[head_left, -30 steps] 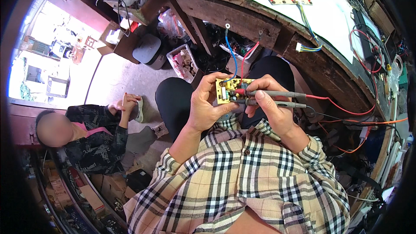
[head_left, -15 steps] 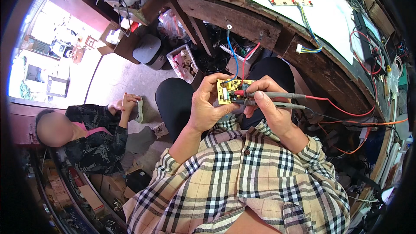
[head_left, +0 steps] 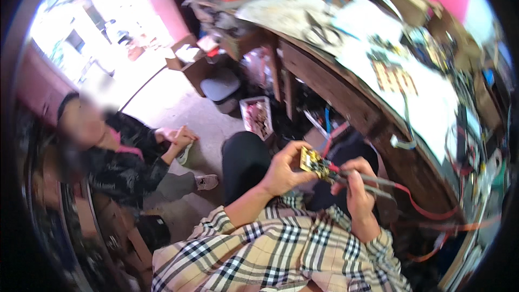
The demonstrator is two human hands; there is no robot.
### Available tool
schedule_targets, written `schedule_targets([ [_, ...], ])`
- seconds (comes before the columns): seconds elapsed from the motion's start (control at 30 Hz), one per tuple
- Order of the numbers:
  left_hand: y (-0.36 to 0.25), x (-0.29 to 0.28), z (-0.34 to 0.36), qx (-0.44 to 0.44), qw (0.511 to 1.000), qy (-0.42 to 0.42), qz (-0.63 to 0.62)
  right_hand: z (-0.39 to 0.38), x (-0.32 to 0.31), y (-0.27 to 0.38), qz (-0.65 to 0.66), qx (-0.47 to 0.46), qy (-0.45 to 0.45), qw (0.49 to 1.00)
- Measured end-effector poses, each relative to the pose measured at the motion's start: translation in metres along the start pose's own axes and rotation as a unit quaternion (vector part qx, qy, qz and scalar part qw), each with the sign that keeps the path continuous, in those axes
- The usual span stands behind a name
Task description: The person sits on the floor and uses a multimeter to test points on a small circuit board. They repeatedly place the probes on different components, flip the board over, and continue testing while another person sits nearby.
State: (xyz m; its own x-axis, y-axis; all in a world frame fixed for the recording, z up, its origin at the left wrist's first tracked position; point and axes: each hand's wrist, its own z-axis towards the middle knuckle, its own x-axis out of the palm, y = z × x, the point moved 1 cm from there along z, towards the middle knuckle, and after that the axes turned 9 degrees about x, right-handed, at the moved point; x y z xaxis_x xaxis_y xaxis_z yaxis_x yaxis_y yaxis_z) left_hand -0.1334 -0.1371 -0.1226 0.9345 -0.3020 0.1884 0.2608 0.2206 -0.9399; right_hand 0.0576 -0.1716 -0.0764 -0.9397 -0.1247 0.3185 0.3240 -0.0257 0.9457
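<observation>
Above my lap, my left hand point(head_left: 284, 176) grips a small yellow circuit board point(head_left: 313, 162) by its left side. Blue and red wires point(head_left: 328, 124) rise from the board. In my right hand point(head_left: 358, 197) are two dark test probes point(head_left: 378, 181), one on a red lead and one on a black lead, their tips at the board's right part. Motion blur hides whether the tips touch a particular point. Both my knees point(head_left: 243, 167) are beneath my hands, in dark trousers.
A worn workbench point(head_left: 270, 11) runs along the upper right with scissors point(head_left: 319, 35), a button board point(head_left: 392, 75), paper and cables. Under it are a grey bin point(head_left: 221, 94) and a box of scraps point(head_left: 257, 113). A seated person point(head_left: 119, 167) is at left, hands together; beyond is a bright doorway point(head_left: 102, 16).
The whole view has swung up and grown blurred, showing more of the bench and the wall behind it. My hands, still holding board and probes, appear lower and farther right in the picture.
</observation>
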Motion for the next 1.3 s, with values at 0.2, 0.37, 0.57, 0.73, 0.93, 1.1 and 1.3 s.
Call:
schedule_targets([
  [0.2,0.003,0.000,-0.002,-0.027,0.999,-0.012,-0.044,0.014,0.009,0.050,-0.055,-0.114,-0.057,0.990],
  [0.37,-0.006,0.002,-0.002,-0.041,0.995,-0.016,-0.085,0.042,0.050,0.112,-0.142,-0.171,-0.066,0.973],
  [0.57,-0.010,0.002,-0.006,-0.032,0.997,-0.015,-0.073,0.101,0.030,0.155,-0.045,-0.234,-0.051,0.970],
  [0.73,-0.011,-0.001,-0.006,-0.030,0.996,-0.024,-0.084,0.105,0.020,0.137,-0.077,-0.303,-0.129,0.941],
  [0.93,-0.007,-0.005,-0.004,-0.026,0.994,-0.035,-0.100,0.052,0.032,0.072,-0.125,-0.152,-0.005,0.980],
  [1.1,-0.008,-0.004,-0.007,-0.019,0.992,-0.048,-0.114,0.034,0.025,0.034,-0.140,-0.080,-0.012,0.987],
  [1.3,-0.011,-0.003,-0.007,-0.023,0.992,-0.035,-0.118,0.027,0.024,0.035,-0.138,-0.077,-0.047,0.986],
])
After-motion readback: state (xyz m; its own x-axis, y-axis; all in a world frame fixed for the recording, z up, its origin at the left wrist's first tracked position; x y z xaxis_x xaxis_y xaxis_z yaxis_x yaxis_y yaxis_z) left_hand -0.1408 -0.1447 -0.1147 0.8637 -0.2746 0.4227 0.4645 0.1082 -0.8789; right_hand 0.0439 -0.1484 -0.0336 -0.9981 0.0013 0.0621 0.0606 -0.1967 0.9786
